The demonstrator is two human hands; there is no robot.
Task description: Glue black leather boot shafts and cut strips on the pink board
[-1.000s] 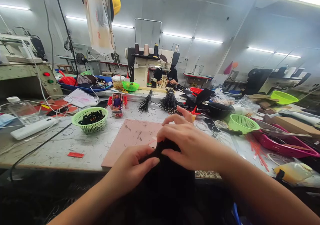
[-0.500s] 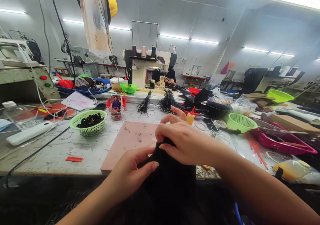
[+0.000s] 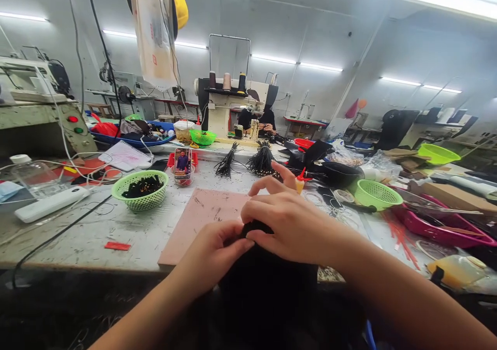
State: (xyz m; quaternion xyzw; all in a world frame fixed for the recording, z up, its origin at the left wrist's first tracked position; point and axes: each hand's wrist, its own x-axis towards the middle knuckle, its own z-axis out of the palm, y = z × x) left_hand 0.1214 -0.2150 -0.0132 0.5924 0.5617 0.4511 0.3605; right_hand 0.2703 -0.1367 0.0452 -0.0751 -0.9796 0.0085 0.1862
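A piece of black fabric (image 3: pixel 267 282) hangs below both hands at the table's front edge; its shape is hard to make out against the dark area beneath. My left hand (image 3: pixel 215 251) pinches its upper edge between thumb and fingers. Close against it, my right hand (image 3: pixel 287 220) grips the top of the fabric with thumb and bent fingers, one finger raised. Behind the hands lies a flat pink board (image 3: pixel 205 215) on the table, partly covered by them.
A green basket of small black pieces (image 3: pixel 140 190) stands left, near a propped phone (image 3: pixel 182 162). Bundles of black cords (image 3: pixel 261 158) lie behind. At right are a glue bottle (image 3: pixel 300 181), a green basket (image 3: pixel 378 194) and a magenta basket (image 3: pixel 427 220). A person (image 3: pixel 267 119) sits beyond the sewing machine (image 3: pixel 219 114).
My left hand has moved right and slightly up, so its thumb now meets the right thumb at the fabric's edge. The view has shifted slightly.
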